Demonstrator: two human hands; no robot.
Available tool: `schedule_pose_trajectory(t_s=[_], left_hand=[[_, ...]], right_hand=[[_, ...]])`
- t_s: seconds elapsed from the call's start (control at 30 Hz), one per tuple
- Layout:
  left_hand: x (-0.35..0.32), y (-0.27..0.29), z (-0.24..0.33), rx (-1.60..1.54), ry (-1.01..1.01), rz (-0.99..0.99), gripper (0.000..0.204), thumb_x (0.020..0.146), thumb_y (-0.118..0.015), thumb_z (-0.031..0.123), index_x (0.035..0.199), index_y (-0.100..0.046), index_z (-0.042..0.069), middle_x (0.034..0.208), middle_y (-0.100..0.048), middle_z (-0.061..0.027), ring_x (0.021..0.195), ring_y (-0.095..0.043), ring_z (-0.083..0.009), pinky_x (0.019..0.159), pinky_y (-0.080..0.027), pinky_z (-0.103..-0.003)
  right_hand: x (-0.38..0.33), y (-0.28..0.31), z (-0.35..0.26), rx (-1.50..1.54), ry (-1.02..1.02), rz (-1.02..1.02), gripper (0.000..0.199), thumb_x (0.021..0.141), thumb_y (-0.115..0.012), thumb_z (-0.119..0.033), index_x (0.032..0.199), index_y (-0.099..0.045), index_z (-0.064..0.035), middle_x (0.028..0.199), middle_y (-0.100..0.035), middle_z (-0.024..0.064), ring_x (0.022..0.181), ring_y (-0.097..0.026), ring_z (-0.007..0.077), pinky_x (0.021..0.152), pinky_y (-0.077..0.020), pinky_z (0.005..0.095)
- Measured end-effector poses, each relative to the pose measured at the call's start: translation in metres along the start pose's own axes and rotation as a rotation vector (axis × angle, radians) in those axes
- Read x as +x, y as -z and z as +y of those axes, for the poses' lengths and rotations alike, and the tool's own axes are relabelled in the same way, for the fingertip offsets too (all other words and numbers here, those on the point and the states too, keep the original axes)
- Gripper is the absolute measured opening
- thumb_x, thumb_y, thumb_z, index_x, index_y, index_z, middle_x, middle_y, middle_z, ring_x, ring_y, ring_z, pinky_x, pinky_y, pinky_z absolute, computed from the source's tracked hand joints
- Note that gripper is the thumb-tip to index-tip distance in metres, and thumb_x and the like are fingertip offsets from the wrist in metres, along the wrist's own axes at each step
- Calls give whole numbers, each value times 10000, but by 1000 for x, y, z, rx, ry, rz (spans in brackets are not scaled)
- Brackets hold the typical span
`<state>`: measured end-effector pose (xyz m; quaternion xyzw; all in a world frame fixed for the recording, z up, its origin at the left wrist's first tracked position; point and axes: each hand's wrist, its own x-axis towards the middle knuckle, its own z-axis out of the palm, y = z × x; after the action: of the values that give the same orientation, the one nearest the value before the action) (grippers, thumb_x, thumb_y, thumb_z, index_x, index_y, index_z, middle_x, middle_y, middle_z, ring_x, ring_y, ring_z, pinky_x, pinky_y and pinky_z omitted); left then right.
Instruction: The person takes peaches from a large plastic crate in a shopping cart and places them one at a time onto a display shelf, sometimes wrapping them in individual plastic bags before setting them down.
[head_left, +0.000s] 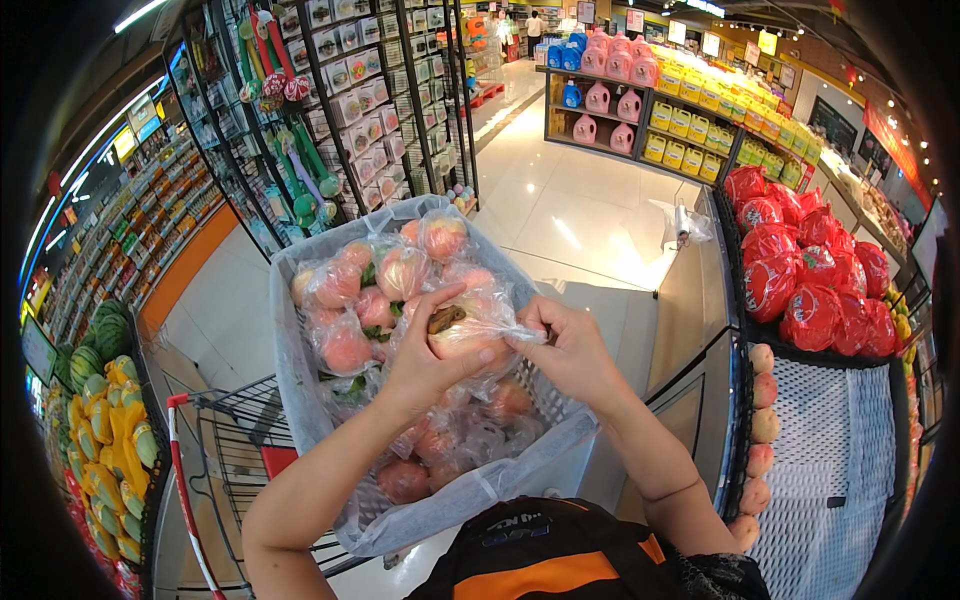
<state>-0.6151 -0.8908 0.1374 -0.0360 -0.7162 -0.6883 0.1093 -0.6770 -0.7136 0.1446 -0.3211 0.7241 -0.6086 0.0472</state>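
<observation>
My left hand cups a pink-and-yellow peach wrapped in clear plastic film, with a brown stem patch facing up. My right hand pinches the film at the peach's right side. Both hands hover over a grey crate lined with plastic and filled with several film-wrapped peaches, some with green leaves.
A red-handled shopping cart stands under the crate at lower left. Right is a display shelf with white foam netting, a row of peaches along its edge and red-wrapped fruit behind. Melons and yellow fruit lie at left; shelving racks stand beyond.
</observation>
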Motion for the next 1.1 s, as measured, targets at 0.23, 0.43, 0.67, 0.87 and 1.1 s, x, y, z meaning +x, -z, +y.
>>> schedule_pose_trajectory(t_s=[0.23,0.43,0.67,0.87,1.1], left_hand=[[-1,1,12,-174,46,-32,659,652,-749,113,1214,-409,63,1131,-478,-79,1051,-471,-165,900,-407,-293],[-3,3,20,-267,26,-84,662,640,-750,113,1207,-411,64,1129,-479,-74,1040,-481,-154,883,-424,-289],[-3,-3,19,-246,52,29,648,636,-744,120,1195,-422,55,1118,-489,-73,1034,-484,-162,885,-418,-290],[-2,0,21,27,-83,85,631,631,-756,147,1168,-439,46,1073,-522,-77,1005,-503,-161,877,-412,-292],[-4,-3,25,164,-112,151,640,609,-771,168,1148,-451,41,1074,-528,-84,1001,-509,-163,890,-400,-295]], right_hand=[[-2,2,1,724,-72,-135,166,799,-538,-22,687,-428,-78,700,-462,-16,670,-427,53,591,-355,212],[-6,-4,6,1032,-88,-141,196,810,-527,-22,676,-399,-88,712,-468,-14,659,-425,68,597,-342,204],[-1,-3,3,1042,-148,-86,96,808,-562,-25,808,-474,-63,745,-503,-15,691,-476,53,616,-404,208],[7,9,10,394,-49,-60,185,784,-626,-47,903,-484,-48,657,-493,-30,578,-468,56,515,-378,211],[2,-1,-6,-297,116,205,241,693,-617,8,923,-546,-6,549,-419,14,514,-432,69,498,-380,229]])
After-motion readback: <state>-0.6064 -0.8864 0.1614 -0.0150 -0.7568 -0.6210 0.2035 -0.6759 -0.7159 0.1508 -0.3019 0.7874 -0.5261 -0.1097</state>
